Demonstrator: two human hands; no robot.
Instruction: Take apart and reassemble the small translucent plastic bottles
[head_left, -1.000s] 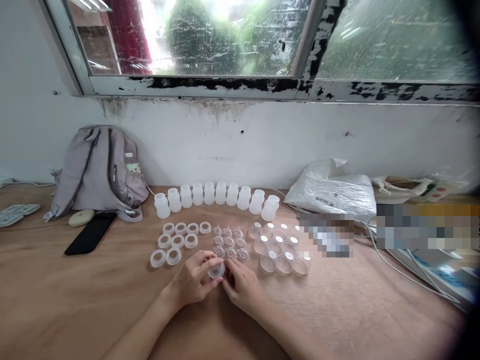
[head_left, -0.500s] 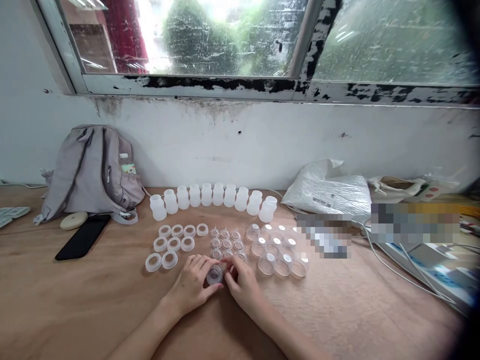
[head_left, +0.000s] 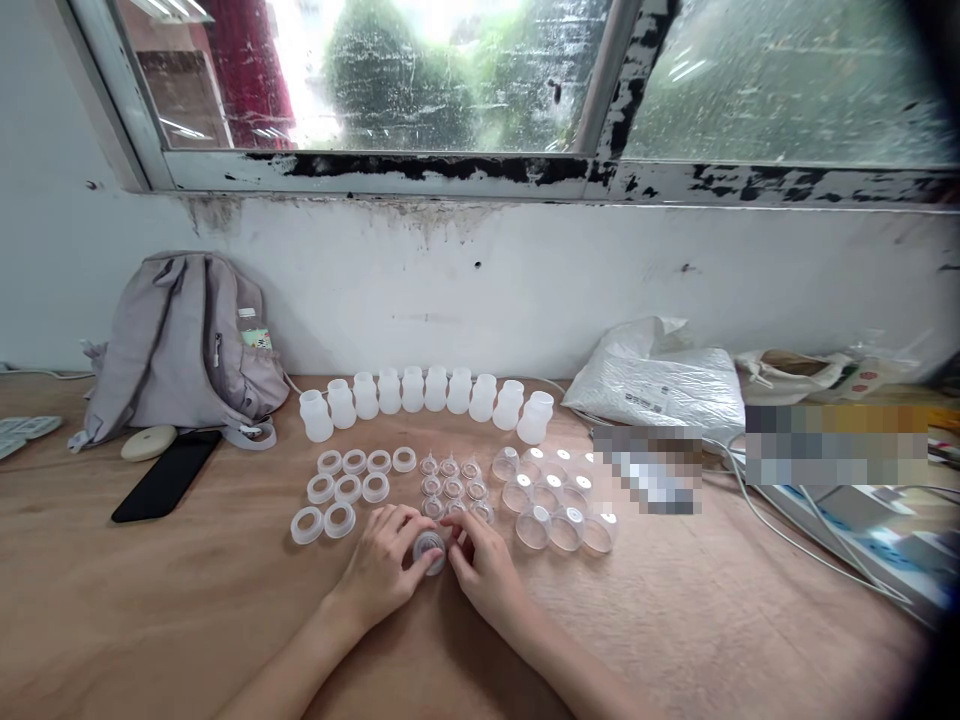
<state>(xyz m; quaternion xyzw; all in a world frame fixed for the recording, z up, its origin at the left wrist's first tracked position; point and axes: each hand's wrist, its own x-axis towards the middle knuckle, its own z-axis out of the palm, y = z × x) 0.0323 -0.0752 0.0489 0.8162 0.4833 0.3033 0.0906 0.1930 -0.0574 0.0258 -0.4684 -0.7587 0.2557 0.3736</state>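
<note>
My left hand (head_left: 386, 555) is curled round a translucent bottle collar ring (head_left: 420, 556) with a clear nipple (head_left: 428, 543) seated in it. Its thumb lies over the ring's lower right part. The curled fingers of my right hand (head_left: 480, 555) are at the ring's right edge, partly hiding one another. Just beyond my hands are clear nipples (head_left: 452, 488) in rows, the nearest partly covered by my fingers. Loose collar rings (head_left: 348, 488) are to the left, and clear domed caps (head_left: 566, 530) stand in rows to the right.
Several frosted bottles (head_left: 412, 390) form an arc near the wall. A grey backpack (head_left: 187, 350), black phone (head_left: 166, 476) and round beige object (head_left: 148, 442) are at left. A silver plastic package (head_left: 660, 380), cables and a power strip (head_left: 862, 545) occupy the right side.
My left thumb has moved up from the ring's lower edge onto its lower right part. My right hand has barely shifted; the rows of parts look the same.
</note>
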